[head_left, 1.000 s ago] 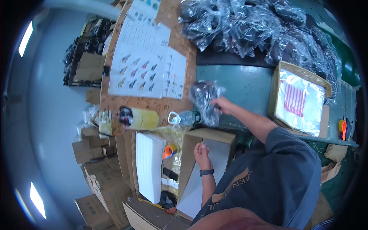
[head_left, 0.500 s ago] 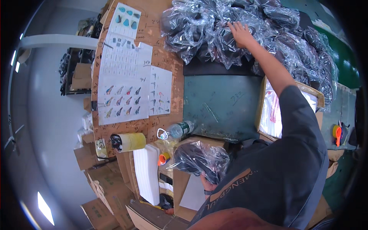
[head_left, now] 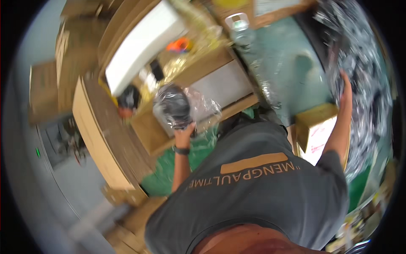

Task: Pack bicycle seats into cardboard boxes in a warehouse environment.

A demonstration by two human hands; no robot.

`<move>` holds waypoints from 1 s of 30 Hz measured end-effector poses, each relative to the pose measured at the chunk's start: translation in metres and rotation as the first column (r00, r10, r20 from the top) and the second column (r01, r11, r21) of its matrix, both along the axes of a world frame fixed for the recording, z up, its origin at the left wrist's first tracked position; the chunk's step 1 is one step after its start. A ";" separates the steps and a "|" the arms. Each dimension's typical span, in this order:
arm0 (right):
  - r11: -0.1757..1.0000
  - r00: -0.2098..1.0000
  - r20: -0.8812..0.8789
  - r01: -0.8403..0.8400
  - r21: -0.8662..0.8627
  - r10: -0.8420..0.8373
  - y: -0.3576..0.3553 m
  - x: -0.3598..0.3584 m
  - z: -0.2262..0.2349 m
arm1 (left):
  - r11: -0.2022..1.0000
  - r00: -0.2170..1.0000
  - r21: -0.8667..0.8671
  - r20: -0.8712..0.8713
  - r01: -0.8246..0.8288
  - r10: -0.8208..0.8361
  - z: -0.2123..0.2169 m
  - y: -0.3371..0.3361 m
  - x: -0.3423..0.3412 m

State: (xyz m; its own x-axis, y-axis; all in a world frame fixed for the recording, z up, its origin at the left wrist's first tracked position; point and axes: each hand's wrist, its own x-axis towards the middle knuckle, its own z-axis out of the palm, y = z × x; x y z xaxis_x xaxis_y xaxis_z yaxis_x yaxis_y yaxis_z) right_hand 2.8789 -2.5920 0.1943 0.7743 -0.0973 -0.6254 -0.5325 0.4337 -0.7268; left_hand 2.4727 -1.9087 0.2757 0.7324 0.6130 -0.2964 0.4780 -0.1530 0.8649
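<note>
Head view, now. Your left hand (head_left: 185, 132) has its fingers clamped on a clear plastic bag with dark contents (head_left: 177, 106), held up over an open cardboard box (head_left: 220, 91) with a pale inner surface. A dark watch (head_left: 182, 150) sits on that wrist. Your right hand (head_left: 346, 91) reaches out to the far right and lies on the heap of bagged dark items (head_left: 363, 76) on the green table (head_left: 292, 63); blur hides whether its fingers are together or apart. A plastic bottle (head_left: 241, 27) lies near the top edge, just beside the box. A smaller box with a white printed sheet (head_left: 315, 131) sits below your right forearm.

Compared with half a second earlier, the whole scene has swung round: the heap now lies at the right rim instead of the top, the bag is still in your left hand over the box, and the right hand remains on the heap.
</note>
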 end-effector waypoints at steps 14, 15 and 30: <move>-0.238 -0.169 -0.266 -0.938 -0.253 0.949 0.613 -0.183 0.004 | 0.326 0.352 0.262 -0.900 0.908 -0.258 -0.182 0.356 -0.086; -0.220 -0.145 -0.293 -0.945 -0.243 0.945 0.642 -0.201 -0.020 | 0.215 0.302 0.241 -0.897 0.946 -0.324 -0.199 0.367 -0.079; -0.649 -0.520 -0.441 -0.730 -0.214 0.731 0.810 -0.378 -0.288 | 0.461 0.293 0.078 -0.861 0.884 -0.416 -0.361 0.387 -0.147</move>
